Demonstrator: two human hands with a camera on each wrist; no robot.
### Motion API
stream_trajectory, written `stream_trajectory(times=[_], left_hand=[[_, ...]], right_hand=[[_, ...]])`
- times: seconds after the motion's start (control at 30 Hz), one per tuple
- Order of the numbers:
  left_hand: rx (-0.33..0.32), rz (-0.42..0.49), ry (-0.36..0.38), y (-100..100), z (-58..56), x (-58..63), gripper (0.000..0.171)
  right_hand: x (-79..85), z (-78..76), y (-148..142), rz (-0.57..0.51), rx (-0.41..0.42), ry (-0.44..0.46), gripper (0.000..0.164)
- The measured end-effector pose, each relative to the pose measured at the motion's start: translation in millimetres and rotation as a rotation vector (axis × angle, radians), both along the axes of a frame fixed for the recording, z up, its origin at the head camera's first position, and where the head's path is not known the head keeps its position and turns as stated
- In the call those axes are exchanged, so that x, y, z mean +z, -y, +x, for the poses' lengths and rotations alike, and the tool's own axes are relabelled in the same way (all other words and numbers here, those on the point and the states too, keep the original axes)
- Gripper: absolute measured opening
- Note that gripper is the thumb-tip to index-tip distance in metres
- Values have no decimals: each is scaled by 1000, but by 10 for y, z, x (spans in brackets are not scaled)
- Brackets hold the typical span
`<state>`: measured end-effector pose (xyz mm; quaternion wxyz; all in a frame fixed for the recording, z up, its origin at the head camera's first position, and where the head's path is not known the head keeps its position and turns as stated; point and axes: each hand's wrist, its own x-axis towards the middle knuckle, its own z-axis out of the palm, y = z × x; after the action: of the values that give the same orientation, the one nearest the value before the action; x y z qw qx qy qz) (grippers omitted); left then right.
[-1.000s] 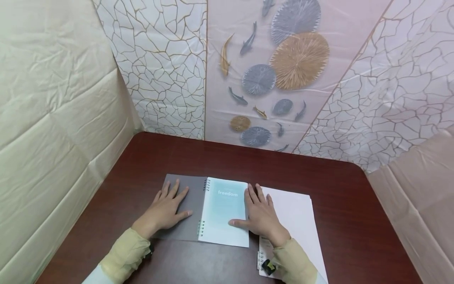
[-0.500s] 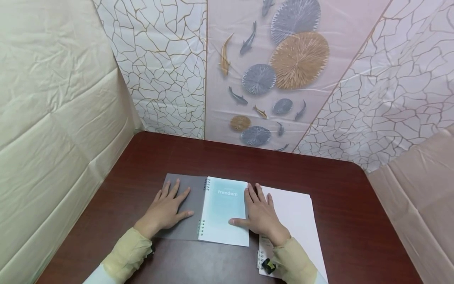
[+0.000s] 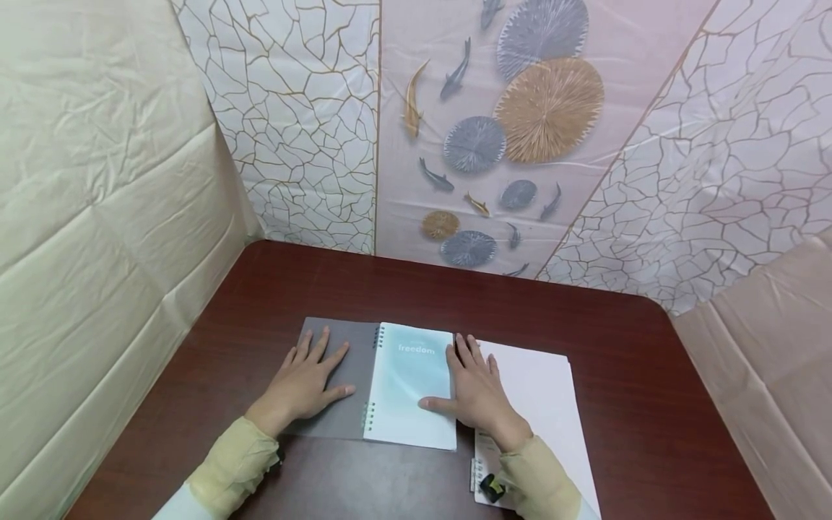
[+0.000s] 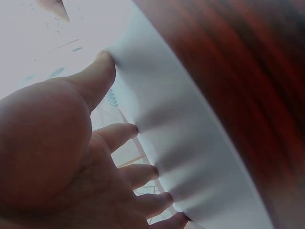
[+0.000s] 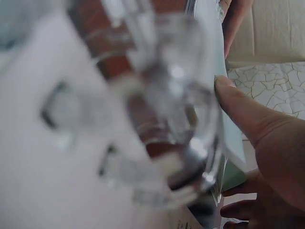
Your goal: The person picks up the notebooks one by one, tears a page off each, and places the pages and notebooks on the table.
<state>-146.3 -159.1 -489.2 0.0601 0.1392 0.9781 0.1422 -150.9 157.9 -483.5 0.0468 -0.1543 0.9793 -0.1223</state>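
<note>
A spiral-bound notebook (image 3: 403,415) lies open on the table, its pale blue page printed "freedom". My left hand (image 3: 297,386) rests with spread fingers on the grey cover (image 3: 361,368) at the left. In the left wrist view, the thumb and fingertips (image 4: 128,130) touch that cover. At the page's right edge is my right hand (image 3: 479,397), its thumb lying on the page and its other fingers extended along the edge. The right wrist view shows this thumb (image 5: 243,107) against the page; the page edge bends slightly there, and blurred clear rings fill the foreground.
Partly under the right hand and forearm lies a second ring-bound stack of white paper (image 3: 546,404). The dark red-brown table (image 3: 325,278) extends around both. Patterned cloth (image 3: 312,130) hangs behind, with a beige cloth wall (image 3: 110,217) at the left.
The blue page has shifted slightly, with a faint bulge and the printed word a little higher and further left. The right fingertips have moved slightly upward. The left hand stays in place.
</note>
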Motion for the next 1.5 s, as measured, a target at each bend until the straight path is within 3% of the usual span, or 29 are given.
stream_trajectory(times=[0.33,0.8,1.03,1.2,1.37,1.5], left_hand=[[0,3,-3,13,2,-25,79],[-3,13,5,13,10,-14,79],[-6,14,12,17,6,10,78],[-9,15,6,20,6,-3,78],[-9,11,8,18,5,-6,80],[-8,9,10,21,5,8,80]], right_hand=[[94,10,28,-148,-25,-13,100],[139,53,94,-227,-115,-53,105],[116,74,138,-476,-106,53,103],[70,92,159,-712,-186,159,98],[66,100,144,-967,-262,335,58],[94,105,129,-1057,-297,404,35]])
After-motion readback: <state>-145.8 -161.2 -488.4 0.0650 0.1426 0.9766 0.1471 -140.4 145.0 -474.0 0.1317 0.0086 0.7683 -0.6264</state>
